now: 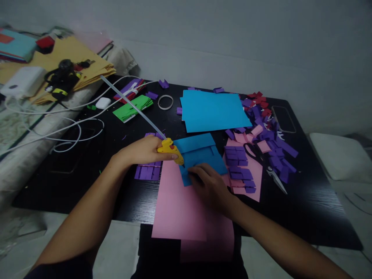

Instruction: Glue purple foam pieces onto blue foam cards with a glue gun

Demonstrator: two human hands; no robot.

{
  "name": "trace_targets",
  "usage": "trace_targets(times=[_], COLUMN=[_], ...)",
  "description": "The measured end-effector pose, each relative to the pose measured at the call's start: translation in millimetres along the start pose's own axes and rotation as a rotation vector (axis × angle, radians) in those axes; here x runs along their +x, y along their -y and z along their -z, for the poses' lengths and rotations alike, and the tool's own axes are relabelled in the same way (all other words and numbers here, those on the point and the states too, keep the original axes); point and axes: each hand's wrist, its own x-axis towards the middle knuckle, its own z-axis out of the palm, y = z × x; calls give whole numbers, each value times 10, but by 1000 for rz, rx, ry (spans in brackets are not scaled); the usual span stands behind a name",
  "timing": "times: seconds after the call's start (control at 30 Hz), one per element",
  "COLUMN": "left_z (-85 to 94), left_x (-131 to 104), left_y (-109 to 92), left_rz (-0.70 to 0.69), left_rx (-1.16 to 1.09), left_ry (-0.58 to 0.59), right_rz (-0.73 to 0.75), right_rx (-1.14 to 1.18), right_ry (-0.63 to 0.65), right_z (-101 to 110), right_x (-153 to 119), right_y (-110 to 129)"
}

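Observation:
My left hand (145,150) is wrapped round a yellow hot glue gun (171,149). A long clear glue stick (133,106) juts from its back end toward the upper left. The nozzle points down at the left part of a folded blue paper piece (200,155), close to its surface. Curled on the lower edge of that blue piece is my right hand (210,186), its thumb and fingers closed there; the fingertips are partly hidden. Beneath lie sheets of pink paper (177,209), which overhang the table's front edge.
Blue sheets (215,110) lie behind. To the right are folded purple pieces (235,156), scissors (273,174), a heap of purple and red scraps (261,120) and a phone (284,119). Left are green paper strips (133,108), a tape ring (165,102) and white cables (78,122).

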Motion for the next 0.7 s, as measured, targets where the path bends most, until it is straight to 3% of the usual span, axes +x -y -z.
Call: trace_targets(times=[0.7], left_z=[46], left_x=[-33], left_y=[18], left_rz=[34], left_rx=[-40], left_ry=[36], right_rz=[-27], right_rx=[21], right_ry=[25], right_z=[10], right_x=[-1], right_y=[-2])
